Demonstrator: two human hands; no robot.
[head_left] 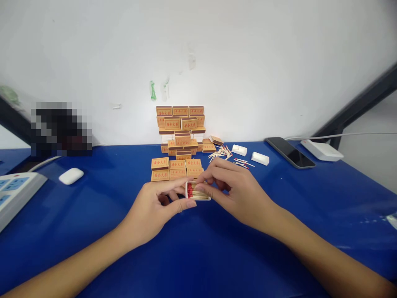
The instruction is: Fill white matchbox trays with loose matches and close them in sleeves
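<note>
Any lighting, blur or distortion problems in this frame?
Head view: soft, even light, only faint shadows under the left hand and right hand on the blue table; the match tray they hold is sharp; a pixelated block masks the far left; wide-angle stretch bends the edges.

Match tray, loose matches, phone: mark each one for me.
match tray (201, 199), head view, white near rim
loose matches (221, 153), head view, middle of the pile
phone (290, 152), head view, centre of the dark screen

Matchbox stack (180, 128) ahead; bare tabletop (198, 248) near
</note>
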